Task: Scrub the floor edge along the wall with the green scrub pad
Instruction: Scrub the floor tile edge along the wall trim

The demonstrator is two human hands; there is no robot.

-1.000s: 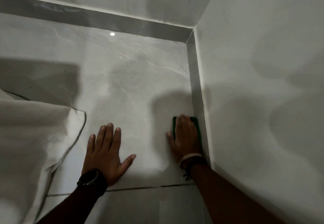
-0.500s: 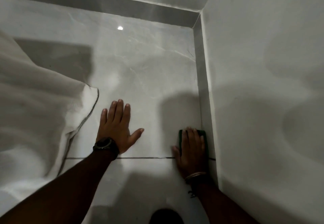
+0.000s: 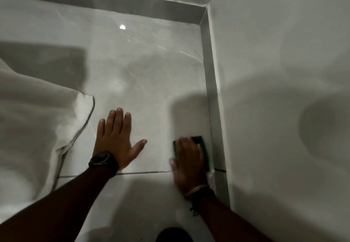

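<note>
Green scrub pad [image 3: 202, 148] mostly hidden under the blurred right hand [image 3: 189, 163] — only edges show.

Tiled floor [image 3: 144, 75] under pad [image 3: 202, 147], cloth [image 3: 37, 120]

Dim, grey light; lamp glare spot [image 3: 122, 27] on glossy floor [image 3: 144, 75]; soft shadows; right hand [image 3: 190, 163] motion-blurred.
</note>
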